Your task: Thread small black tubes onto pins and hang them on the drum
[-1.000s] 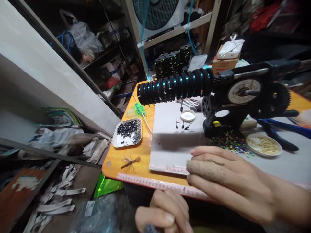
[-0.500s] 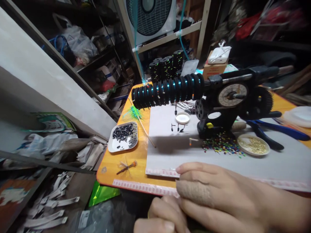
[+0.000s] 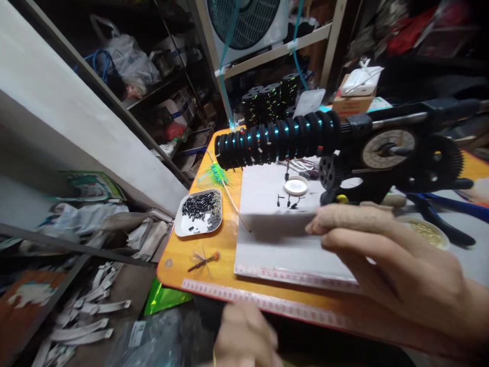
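My left hand [image 3: 246,336] is blurred below the table's front edge, fingers curled closed; what they hold, if anything, is hidden. Over the white board, my right hand [image 3: 397,260] reaches in from the right, fingers bent and fingertips together close above the surface. Anything between those tips is too small or covered to make out. A tan wrap or tape shows on one finger. Left of the fingertips lie small black fittings with thin stems [image 3: 289,202], beside a small white dish [image 3: 295,185]. Part of a dish of gold-coloured bits [image 3: 430,233] shows behind the hand.
A black geared machine [image 3: 389,153] carries a horizontal shaft wrapped in black rings [image 3: 277,140]. At left are a white tray of black tubes [image 3: 198,211], a thin stick [image 3: 233,199] and an orange-tipped fly-like piece [image 3: 205,260]. Blue-handled pliers [image 3: 439,214] lie right.
My hands have come apart. The right moved up and forward over the board, covering the small orange-tipped piece and coloured beads; the left stayed low. The view shifted slightly.
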Demonstrator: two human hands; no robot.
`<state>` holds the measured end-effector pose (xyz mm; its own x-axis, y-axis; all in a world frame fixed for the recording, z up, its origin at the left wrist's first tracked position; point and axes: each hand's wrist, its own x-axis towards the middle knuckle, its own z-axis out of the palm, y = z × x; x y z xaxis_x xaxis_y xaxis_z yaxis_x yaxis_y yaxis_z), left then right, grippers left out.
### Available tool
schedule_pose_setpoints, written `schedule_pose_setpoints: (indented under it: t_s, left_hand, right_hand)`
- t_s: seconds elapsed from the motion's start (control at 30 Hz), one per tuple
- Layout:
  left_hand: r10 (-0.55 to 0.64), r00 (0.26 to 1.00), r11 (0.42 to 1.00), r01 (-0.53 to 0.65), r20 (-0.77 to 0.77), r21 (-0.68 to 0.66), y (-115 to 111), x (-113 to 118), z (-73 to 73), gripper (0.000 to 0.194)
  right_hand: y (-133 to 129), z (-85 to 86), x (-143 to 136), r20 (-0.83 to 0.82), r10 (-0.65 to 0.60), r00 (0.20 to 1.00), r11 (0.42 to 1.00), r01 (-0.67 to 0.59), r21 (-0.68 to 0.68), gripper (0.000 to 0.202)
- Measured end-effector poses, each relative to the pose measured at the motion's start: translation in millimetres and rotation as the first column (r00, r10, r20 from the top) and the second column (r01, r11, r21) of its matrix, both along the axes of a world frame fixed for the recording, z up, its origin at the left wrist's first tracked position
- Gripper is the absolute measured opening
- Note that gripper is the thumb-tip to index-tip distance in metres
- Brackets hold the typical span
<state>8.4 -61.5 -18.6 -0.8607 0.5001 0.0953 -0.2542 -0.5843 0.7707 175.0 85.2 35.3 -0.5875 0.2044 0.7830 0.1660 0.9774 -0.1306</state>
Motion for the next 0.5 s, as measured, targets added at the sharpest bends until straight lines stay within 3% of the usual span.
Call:
schedule_pose_setpoints:
  t_s: [0.07, 0.13, 0.17, 0.2, 0.27, 0.33, 0.4, 0.5]
  left_hand:
    - [0.011, 0.971, 1.000, -0.013, -0.239, -0.004, 5, -21, 11.8, 0.028]
    - [-0.099, 0.884, 0.989, 0.038, -0.458, -0.140, 10, -36, 24.0, 0.012]
    - [-0.191, 0.859, 0.975, 0.110, -0.475, -0.193, 12, -39, 28.4, 0.008]
    - [-0.321, 0.846, 0.941, 0.234, -0.426, -0.244, 15, -40, 31.0, 0.010]
    - [-0.561, 0.809, 0.819, 0.513, -0.177, -0.256, 20, -32, 30.4, 0.016]
    - [-0.714, 0.698, 0.679, 0.710, 0.058, -0.189, 24, -17, 24.9, 0.020]
    - [-0.772, 0.619, 0.606, 0.786, 0.149, -0.122, 27, -1, 18.6, 0.025]
    - [-0.773, 0.608, 0.603, 0.793, 0.182, -0.087, 32, 16, 13.4, 0.031]
  right_hand:
    - [-1, 1.6, -2, 0.046, 0.071, 0.996, 0.997, -0.069, -0.037, 0.022]
    - [-6, 1.6, -7, 0.050, 0.126, 0.991, 0.988, -0.121, -0.095, 0.020]
    - [-9, 1.0, -9, 0.038, 0.126, 0.991, 0.983, -0.120, -0.141, 0.019]
    - [-12, 0.1, -11, 0.025, 0.118, 0.993, 0.976, -0.112, -0.186, 0.019]
    - [-15, -1.3, -14, 0.011, 0.100, 0.995, 0.959, -0.093, -0.267, 0.018]
    - [-17, -1.0, -15, -0.001, 0.083, 0.997, 0.945, -0.079, -0.316, 0.017]
    - [-16, 1.4, -15, -0.041, 0.069, 0.997, 0.935, -0.079, -0.346, 0.015]
    - [-14, 5.9, -15, -0.090, 0.068, 0.994, 0.915, -0.098, -0.391, 0.012]
